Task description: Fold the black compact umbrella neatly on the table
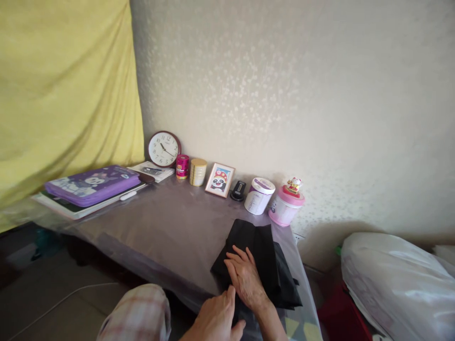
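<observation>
A folded black cloth (261, 251) lies on the near right part of a low table covered in clear plastic (170, 227). My right hand (245, 277) rests flat on the cloth, fingers stretched out and pointing up-left. My left hand (216, 317) is at the cloth's near edge, just below the right hand. Its thumb is raised and its fingers curl at that edge, apparently pinching the cloth. My knee in checked fabric (137, 312) shows at the bottom.
Along the wall stand a round clock (164, 148), a pink tin (182, 166), a gold tin (198, 172), a framed panda picture (220, 180), a small black device (238, 190), a white tub (259, 195) and a pink jar (286, 206). A purple case on books (92, 184) lies left. A white bag (394, 279) sits right.
</observation>
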